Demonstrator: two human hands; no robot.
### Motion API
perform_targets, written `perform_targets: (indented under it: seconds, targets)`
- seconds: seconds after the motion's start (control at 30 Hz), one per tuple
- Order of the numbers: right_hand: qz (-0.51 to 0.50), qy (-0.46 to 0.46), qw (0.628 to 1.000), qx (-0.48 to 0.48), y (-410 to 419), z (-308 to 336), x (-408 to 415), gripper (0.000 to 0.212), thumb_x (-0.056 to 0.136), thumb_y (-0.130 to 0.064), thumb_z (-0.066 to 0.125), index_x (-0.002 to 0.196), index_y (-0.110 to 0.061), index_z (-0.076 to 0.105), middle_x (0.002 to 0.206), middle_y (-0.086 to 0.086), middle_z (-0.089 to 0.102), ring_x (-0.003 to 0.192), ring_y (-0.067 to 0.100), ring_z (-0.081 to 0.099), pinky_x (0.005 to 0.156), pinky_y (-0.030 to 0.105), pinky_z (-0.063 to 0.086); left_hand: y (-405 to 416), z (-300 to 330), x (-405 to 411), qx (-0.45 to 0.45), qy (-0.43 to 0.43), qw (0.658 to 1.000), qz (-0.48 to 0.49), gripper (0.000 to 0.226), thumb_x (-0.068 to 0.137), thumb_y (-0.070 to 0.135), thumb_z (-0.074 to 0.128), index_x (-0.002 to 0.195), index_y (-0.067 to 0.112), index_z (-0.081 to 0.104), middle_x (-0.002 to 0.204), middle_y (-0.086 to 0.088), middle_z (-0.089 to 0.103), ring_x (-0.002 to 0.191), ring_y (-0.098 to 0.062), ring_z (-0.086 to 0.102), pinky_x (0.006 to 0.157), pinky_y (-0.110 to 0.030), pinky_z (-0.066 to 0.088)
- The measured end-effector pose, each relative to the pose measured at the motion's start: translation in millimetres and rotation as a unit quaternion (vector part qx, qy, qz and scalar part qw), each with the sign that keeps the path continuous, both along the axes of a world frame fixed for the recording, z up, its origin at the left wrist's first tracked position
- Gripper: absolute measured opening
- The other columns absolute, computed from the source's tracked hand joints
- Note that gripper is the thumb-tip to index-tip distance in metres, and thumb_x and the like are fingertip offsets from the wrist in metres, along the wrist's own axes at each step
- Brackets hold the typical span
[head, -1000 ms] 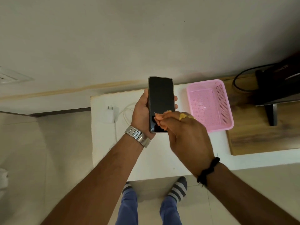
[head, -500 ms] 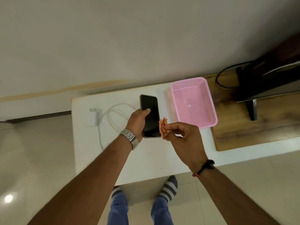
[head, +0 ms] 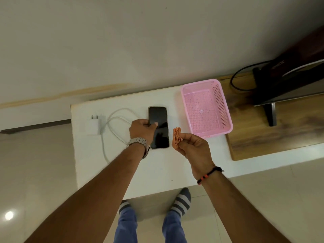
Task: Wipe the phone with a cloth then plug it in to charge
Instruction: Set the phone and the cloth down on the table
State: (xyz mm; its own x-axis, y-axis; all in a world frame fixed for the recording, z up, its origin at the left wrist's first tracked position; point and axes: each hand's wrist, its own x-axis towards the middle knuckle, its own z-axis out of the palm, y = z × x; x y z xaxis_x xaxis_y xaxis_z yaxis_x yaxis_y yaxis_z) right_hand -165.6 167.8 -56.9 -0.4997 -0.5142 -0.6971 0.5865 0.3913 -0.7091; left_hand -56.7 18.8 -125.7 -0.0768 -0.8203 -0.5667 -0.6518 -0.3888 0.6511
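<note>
Head view: left hand (head: 142, 129) gripping phone (head: 159, 127) on bench (head: 157, 172), right hand (head: 192, 146) pinching cloth (head: 177, 137); best freed for cable (head: 114, 128) by dropping cloth.

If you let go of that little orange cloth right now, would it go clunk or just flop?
Probably just flop. The orange cloth bunches in soft folds where the right hand pinches it, so it looks limp, not stiff. It seems thin and light, so it would likely land softly on the white table and not roll.
</note>
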Motion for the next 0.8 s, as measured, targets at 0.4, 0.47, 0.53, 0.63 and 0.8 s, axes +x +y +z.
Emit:
perform_targets:
  seconds: [0.4, 0.47, 0.53, 0.63, 0.8]
  targets:
    - [-0.006, -0.136, 0.989, -0.065, -7, -2, -5, 0.025, 0.098, 0.0, 0.059, 0.12, 0.0, 0.069, 0.122, 0.011, 0.073, 0.115, 0.027, 0.069, 0.088, 0.031, 0.059, -4, 41, 0, -0.097, -0.009, 0.98, -0.173, 0.02, 0.093, 0.032, 0.064, 0.082, 0.017, 0.072, 0.08, 0.0, 0.072, 0.074, -0.022, 0.069, 0.063, -0.032, 0.056]
    - [0.003, -0.16, 0.984, -0.079, -8, 0, -7, 0.027, 0.1, -0.004, 0.056, 0.125, -0.003, 0.067, 0.125, 0.013, 0.071, 0.117, 0.028, 0.068, 0.091, 0.032, 0.058, 1, 62, -6, 0.146, 0.165, 0.968, -0.119, 0.024, 0.093, 0.029, 0.061, 0.098, 0.011, 0.076, 0.099, -0.013, 0.076, 0.087, -0.03, 0.074, 0.07, -0.042, 0.064]
    - [0.004, -0.19, 0.977, -0.094, -11, 2, -7, 0.03, 0.102, -0.005, 0.051, 0.13, -0.002, 0.064, 0.129, 0.018, 0.068, 0.122, 0.031, 0.065, 0.101, 0.039, 0.054, 1, 73, -5, 0.278, 0.245, 0.921, -0.116, 0.028, 0.095, 0.028, 0.064, 0.102, 0.004, 0.075, 0.108, -0.021, 0.074, 0.1, -0.035, 0.073, 0.086, -0.053, 0.062]
    - [-0.031, -0.223, 0.97, -0.093, -11, 5, -4, 0.035, 0.103, -0.016, 0.048, 0.13, 0.001, 0.063, 0.131, 0.023, 0.066, 0.122, 0.033, 0.064, 0.106, 0.049, 0.05, -3, 78, -3, 0.212, 0.228, 0.937, -0.161, 0.016, 0.092, 0.016, 0.073, 0.1, 0.002, 0.075, 0.103, -0.02, 0.077, 0.097, -0.033, 0.076, 0.087, -0.053, 0.061]
    - [0.054, -0.05, 0.997, -0.016, -16, 12, 6, 0.029, 0.093, -0.042, 0.07, 0.104, -0.016, 0.074, 0.107, 0.005, 0.077, 0.106, 0.02, 0.073, 0.091, 0.041, 0.06, -9, 81, -4, 0.148, 0.192, 0.944, -0.225, 0.011, 0.089, 0.005, 0.074, 0.101, 0.006, 0.076, 0.086, -0.016, 0.079, 0.081, -0.031, 0.079, 0.075, -0.044, 0.065]
